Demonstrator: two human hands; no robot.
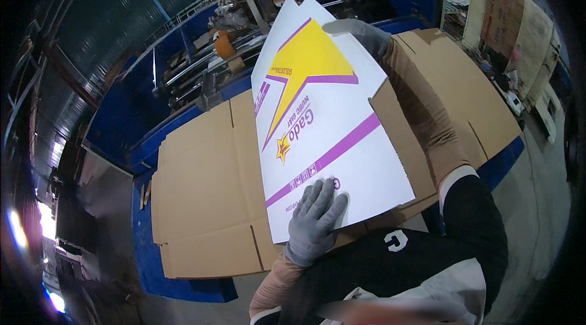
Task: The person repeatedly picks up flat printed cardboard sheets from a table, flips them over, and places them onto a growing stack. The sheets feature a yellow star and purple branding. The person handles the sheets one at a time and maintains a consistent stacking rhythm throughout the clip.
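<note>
A flattened cardboard box point(326, 126), white with purple bands and a yellow star shape, lies tilted over a plain brown cardboard sheet point(201, 203). Grey gloves cover both hands. My left hand point(314, 221) rests flat on the printed face by the near edge, its fingers stretched out. At the far right edge of the printed box is my right hand point(363, 35), which grips that edge; part of its fingers lies over the white face and the rest are hidden. A brown side flap of the box shows beneath my right forearm.
Beyond the cardboard stands a blue machine point(122, 117) with metal rollers point(189, 75) and an orange-brown part point(224, 45). More brown cardboard point(470, 93) extends to the right over a blue support. Boards point(506, 20) stand upright at the far right.
</note>
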